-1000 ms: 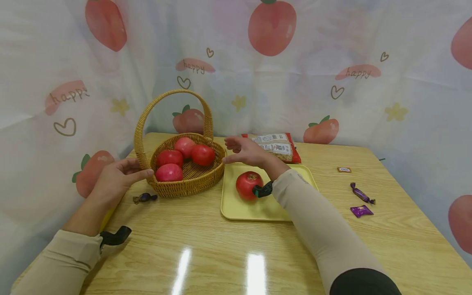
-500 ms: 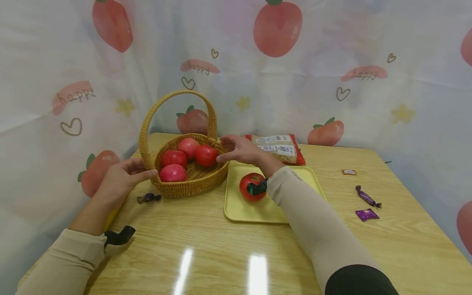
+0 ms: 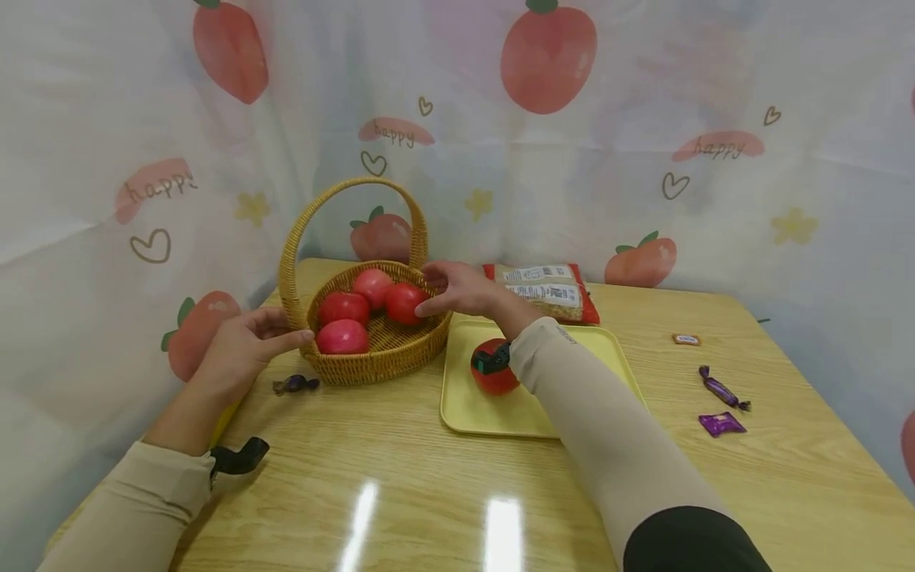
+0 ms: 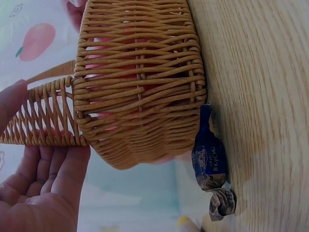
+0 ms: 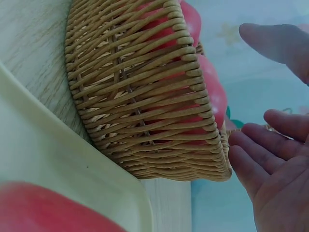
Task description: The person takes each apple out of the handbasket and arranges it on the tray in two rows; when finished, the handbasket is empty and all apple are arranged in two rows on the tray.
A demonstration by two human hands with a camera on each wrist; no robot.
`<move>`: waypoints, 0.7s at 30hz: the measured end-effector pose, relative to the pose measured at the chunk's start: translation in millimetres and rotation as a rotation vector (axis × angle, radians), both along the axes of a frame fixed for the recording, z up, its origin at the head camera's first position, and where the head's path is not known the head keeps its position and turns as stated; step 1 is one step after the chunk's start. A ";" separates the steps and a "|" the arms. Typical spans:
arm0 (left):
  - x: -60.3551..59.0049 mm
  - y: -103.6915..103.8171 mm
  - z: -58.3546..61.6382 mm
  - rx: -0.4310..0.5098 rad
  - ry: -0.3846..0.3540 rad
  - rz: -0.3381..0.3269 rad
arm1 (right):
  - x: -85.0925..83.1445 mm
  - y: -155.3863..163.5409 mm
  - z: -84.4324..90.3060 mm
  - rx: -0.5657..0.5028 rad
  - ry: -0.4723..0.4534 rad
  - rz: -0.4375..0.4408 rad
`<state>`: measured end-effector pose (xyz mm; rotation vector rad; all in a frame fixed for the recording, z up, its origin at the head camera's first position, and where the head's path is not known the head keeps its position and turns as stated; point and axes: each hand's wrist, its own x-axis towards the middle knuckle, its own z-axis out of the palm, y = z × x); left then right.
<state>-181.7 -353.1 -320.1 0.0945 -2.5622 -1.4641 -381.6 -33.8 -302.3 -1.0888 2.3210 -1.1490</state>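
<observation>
Hands at a wicker basket, head and wrist views. Over the last second the right grip has shifted inward, from beside the right rim of the basket to above it. It is spread, its thumb held well apart from its fingers and nothing pinched between them. Its thumb overlaps the nearest red fruit in the head view (whether they touch cannot be told; the right wrist view shows a gap between thumb and fruit).

The left grip shows no clear change: fingers and thumb lie around the foot of the handle, pinching it at the left side. The basket stands upright on the table with four round fruits inside, their arrangement unchanged.

For the work in hand, the shift appears to put both sides of the basket within reach, with only the left side secured. The tray fruit, partly covered by the wrist camera, lies apart from the basket on the yellow tray; a dark-wrapped candy rests just beside the basket's base.
</observation>
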 end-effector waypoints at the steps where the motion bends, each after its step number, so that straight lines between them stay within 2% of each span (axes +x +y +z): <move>1: -0.1 0.2 0.1 0.006 0.000 0.000 | -1.0 -1.1 0.0 0.002 0.002 0.001; 21: 1.0 1.4 2.0 0.029 -0.006 0.010 | -9.2 -23.3 2.3 0.090 0.057 0.046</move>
